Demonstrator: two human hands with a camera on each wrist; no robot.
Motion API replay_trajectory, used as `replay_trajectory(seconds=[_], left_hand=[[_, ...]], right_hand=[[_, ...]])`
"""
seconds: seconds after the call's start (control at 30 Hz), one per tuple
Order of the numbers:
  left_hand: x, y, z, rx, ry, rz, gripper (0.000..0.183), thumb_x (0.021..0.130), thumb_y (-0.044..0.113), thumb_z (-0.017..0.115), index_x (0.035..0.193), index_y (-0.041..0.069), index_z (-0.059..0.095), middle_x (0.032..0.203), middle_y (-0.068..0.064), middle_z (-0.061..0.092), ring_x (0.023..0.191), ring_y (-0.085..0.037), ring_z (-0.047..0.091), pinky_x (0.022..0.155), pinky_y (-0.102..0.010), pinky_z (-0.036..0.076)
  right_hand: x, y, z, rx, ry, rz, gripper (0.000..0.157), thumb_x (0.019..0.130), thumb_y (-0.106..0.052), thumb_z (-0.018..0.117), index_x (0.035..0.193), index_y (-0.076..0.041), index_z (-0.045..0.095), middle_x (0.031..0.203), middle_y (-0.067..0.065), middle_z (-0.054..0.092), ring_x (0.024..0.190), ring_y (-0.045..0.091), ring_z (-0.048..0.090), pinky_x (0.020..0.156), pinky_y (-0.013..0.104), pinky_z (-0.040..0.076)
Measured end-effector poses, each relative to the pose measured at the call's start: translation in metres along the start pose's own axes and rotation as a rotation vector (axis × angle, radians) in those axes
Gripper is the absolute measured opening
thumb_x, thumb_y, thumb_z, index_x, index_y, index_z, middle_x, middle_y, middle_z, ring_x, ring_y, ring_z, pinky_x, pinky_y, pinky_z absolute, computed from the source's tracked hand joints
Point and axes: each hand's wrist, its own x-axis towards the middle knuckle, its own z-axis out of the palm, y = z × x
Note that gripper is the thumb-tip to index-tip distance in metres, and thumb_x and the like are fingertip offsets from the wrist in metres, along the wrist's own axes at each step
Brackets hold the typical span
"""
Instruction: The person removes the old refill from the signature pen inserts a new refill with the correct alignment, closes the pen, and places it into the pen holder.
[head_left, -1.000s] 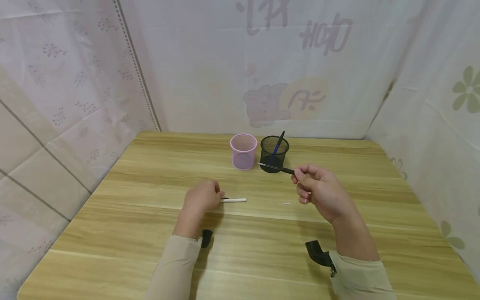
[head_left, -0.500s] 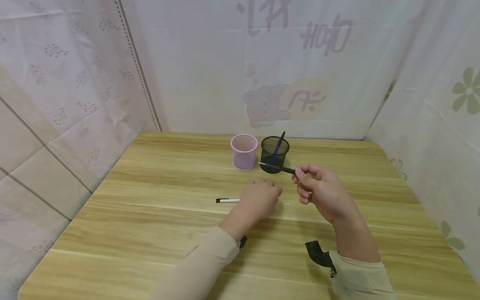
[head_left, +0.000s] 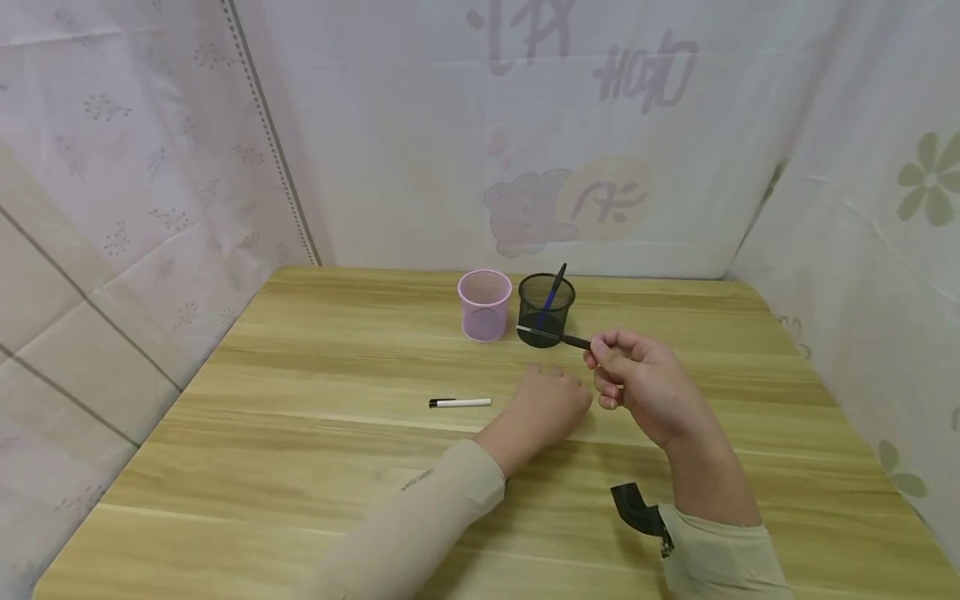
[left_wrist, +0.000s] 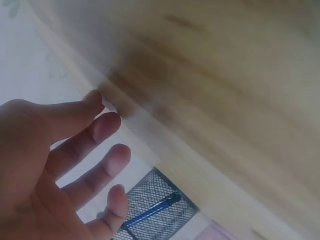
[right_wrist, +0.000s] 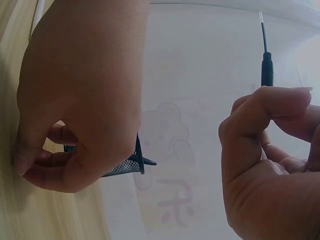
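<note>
My left hand (head_left: 553, 402) has just left the white pen barrel (head_left: 461, 402), lying on the table (head_left: 300, 500), and is now down where the small white piece was — piece hidden, thumb and index close, can't tell if pinching it. Right hand (head_left: 637, 367) still holds the black-gripped refill (head_left: 576, 342) — looks like gathering pen parts.

Looks forward-down from head over wood-grain tabletop (head_left: 285, 467); peers closer from each wrist (sharing the black mesh pen cup (head_left: 557, 315)).
</note>
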Motion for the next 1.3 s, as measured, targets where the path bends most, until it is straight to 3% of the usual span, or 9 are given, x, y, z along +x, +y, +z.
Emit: replay_trajectory(seconds=[0.2,0.27,0.5,0.67,0.8,0.9,1.07,1.3], left_hand=[[0.002,-0.003,0.0,0.031,-0.001,0.052,0.019,0.108,0.028,0.058,0.102,0.034,0.075,0.106,0.015,0.074,0.092,-0.012,0.067,0.086,-0.035,0.054],[0.002,-0.01,0.001,-0.015,-0.013,0.06,0.018,0.108,0.026,0.058,0.1,0.03,0.074,0.103,0.012,0.074,0.09,-0.012,0.067,0.083,-0.035,0.055],[-0.01,-0.075,-0.003,-0.531,-0.095,0.013,0.012,0.102,0.018,0.066,0.093,0.017,0.073,0.09,0.004,0.07,0.081,-0.013,0.06,0.078,-0.032,0.051],[-0.021,-0.109,-0.003,-0.698,-0.187,0.007,0.009,0.099,0.011,0.067,0.097,0.01,0.076,0.089,0.001,0.072,0.078,-0.011,0.061,0.076,-0.027,0.053],[-0.025,-0.115,0.002,-0.706,-0.201,-0.003,0.01,0.099,0.008,0.066,0.095,0.007,0.076,0.087,0.001,0.07,0.077,-0.011,0.058,0.075,-0.027,0.052],[-0.026,-0.115,0.006,-0.685,-0.205,-0.023,0.017,0.099,0.007,0.066,0.082,0.012,0.07,0.077,0.004,0.061,0.072,-0.01,0.051,0.069,-0.027,0.046],[-0.025,-0.118,0.013,-0.66,-0.233,-0.028,0.045,0.097,0.006,0.065,0.061,0.019,0.041,0.059,0.007,0.033,0.057,-0.009,0.031,0.054,-0.026,0.026],[-0.027,-0.119,0.017,-0.625,-0.265,-0.054,0.037,0.098,0.012,0.063,0.066,0.02,0.047,0.064,0.006,0.039,0.063,-0.012,0.038,0.06,-0.029,0.033]], right_hand=[[-0.001,-0.001,-0.001,-0.004,0.003,0.004,0.021,0.114,-0.025,0.049,0.115,-0.004,0.048,0.099,0.001,0.049,0.067,0.01,0.039,0.062,0.026,0.042],[-0.001,-0.001,-0.001,-0.006,0.002,0.005,0.022,0.114,-0.025,0.05,0.115,-0.004,0.048,0.099,0.001,0.049,0.067,0.01,0.039,0.062,0.026,0.042],[-0.002,-0.004,-0.001,-0.039,0.008,0.001,0.024,0.115,-0.027,0.049,0.117,-0.003,0.048,0.1,0.003,0.048,0.067,0.01,0.038,0.062,0.026,0.041],[-0.003,-0.005,0.0,-0.051,0.006,0.002,0.024,0.115,-0.025,0.048,0.116,-0.001,0.048,0.1,0.003,0.048,0.067,0.01,0.039,0.062,0.026,0.042],[-0.004,-0.005,0.0,-0.049,0.006,0.005,0.025,0.115,-0.026,0.049,0.116,-0.001,0.048,0.1,0.002,0.049,0.067,0.01,0.039,0.061,0.026,0.042],[-0.004,-0.005,-0.001,-0.049,0.009,0.006,0.024,0.115,-0.026,0.049,0.117,-0.002,0.048,0.1,0.003,0.048,0.067,0.01,0.038,0.061,0.026,0.042],[-0.005,-0.005,-0.002,-0.039,0.016,0.007,0.021,0.114,-0.024,0.05,0.115,-0.003,0.049,0.099,0.002,0.049,0.067,0.011,0.038,0.062,0.026,0.041],[-0.004,-0.004,-0.003,-0.043,0.016,0.011,0.023,0.114,-0.026,0.05,0.117,-0.003,0.049,0.1,0.002,0.05,0.067,0.01,0.039,0.062,0.026,0.042]])
